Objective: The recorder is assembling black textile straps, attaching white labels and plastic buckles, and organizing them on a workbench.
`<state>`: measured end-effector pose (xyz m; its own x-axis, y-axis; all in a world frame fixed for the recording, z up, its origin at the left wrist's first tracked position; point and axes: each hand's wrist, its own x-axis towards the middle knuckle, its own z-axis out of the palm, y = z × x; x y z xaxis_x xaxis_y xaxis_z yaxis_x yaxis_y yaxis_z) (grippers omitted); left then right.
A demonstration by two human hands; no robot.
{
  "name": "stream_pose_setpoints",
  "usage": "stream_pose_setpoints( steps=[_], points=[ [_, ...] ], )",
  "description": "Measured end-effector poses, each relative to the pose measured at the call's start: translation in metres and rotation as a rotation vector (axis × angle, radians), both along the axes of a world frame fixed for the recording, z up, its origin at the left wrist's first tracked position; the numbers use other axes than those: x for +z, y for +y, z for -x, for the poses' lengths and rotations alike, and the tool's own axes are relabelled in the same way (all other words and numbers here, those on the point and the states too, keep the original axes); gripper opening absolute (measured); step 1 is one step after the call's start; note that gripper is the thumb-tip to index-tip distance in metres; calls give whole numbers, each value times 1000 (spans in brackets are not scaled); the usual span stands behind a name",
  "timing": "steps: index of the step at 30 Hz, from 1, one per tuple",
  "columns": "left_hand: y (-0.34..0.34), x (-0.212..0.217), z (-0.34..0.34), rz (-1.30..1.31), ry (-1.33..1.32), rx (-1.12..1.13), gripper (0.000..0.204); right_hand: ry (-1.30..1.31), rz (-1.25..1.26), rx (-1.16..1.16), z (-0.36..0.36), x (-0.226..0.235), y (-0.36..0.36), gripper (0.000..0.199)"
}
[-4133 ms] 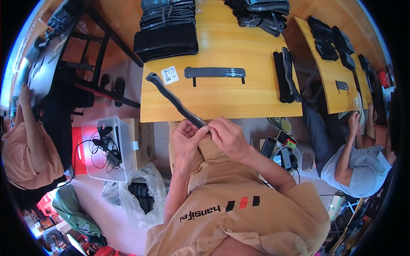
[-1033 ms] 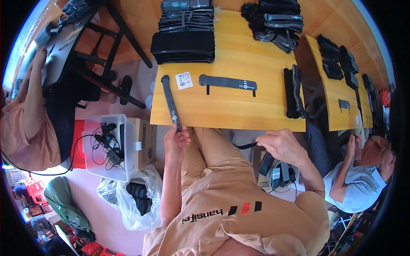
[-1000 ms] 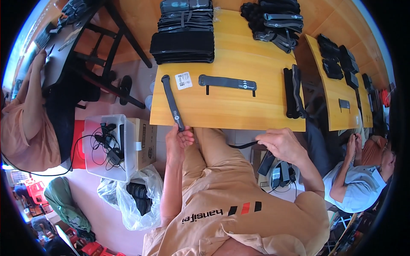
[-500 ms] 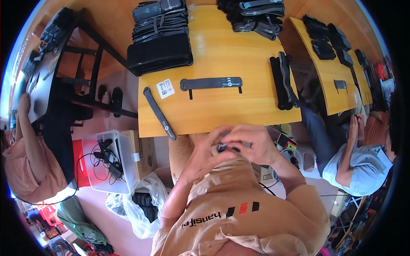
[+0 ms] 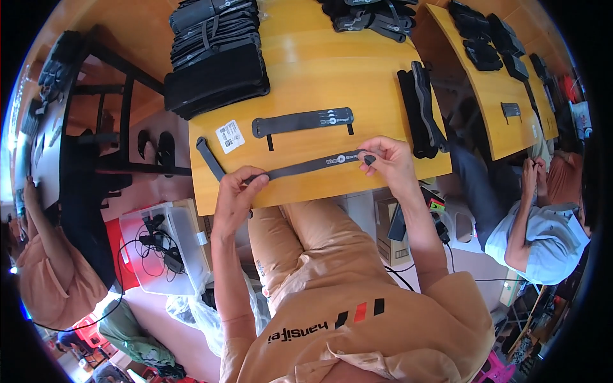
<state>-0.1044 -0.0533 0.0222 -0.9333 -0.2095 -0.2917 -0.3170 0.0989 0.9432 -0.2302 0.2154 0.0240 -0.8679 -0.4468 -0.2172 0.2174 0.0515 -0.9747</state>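
Note:
A dark grey strap (image 5: 310, 167) with white print is stretched between my hands above the table's near edge. My left hand (image 5: 237, 196) pinches its left end. My right hand (image 5: 388, 161) pinches the other end, with a small dark tip showing between the fingers. Beyond it lies a wider dark grey strap (image 5: 303, 122) with white print, between two short black marks on the tabletop. Another narrow strap (image 5: 210, 158) lies at the left edge, partly hidden near my left hand. A white printed label (image 5: 230, 136) rests beside it.
Stacked dark straps (image 5: 217, 76) fill the table's far left, with more bundles (image 5: 373, 19) at the far right. Several black straps (image 5: 418, 112) line the right edge of the yellow table (image 5: 287, 83). A plastic bin of cables (image 5: 163, 249) stands at lower left. Co-workers sit on both sides.
My hands have moved apart and forward over the table's edge, pulling out straight the strap that was bunched between them. The view has shifted slightly.

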Motion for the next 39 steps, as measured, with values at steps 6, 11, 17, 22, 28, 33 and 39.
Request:
stream_pose_setpoints(
  steps=[6, 11, 17, 22, 28, 33, 39],
  points=[
    [2, -11, 31, 54, 61, 200, 13, 3, -52, -98, 16, -14, -13, 10],
    [-4, -22, 50, 58, 117, 257, 16, 130, 0, -157, 37, -37, -23, 11],
    [2, -26, 63, 471, 132, 270, 18, 142, -68, -199, 46, -47, -27, 9],
    [8, -28, 68, 590, 141, 369, 14, 49, -151, -221, 48, -46, -29, 9],
    [7, -36, 70, 629, 136, 379, 13, 83, -208, -204, 47, -51, -30, 9],
    [9, -29, 72, 606, 94, 391, 13, 136, -176, -274, 45, -54, -33, 10],
    [8, -32, 72, 584, 70, 383, 14, 80, -127, -293, 44, -50, -32, 15]
  ],
)
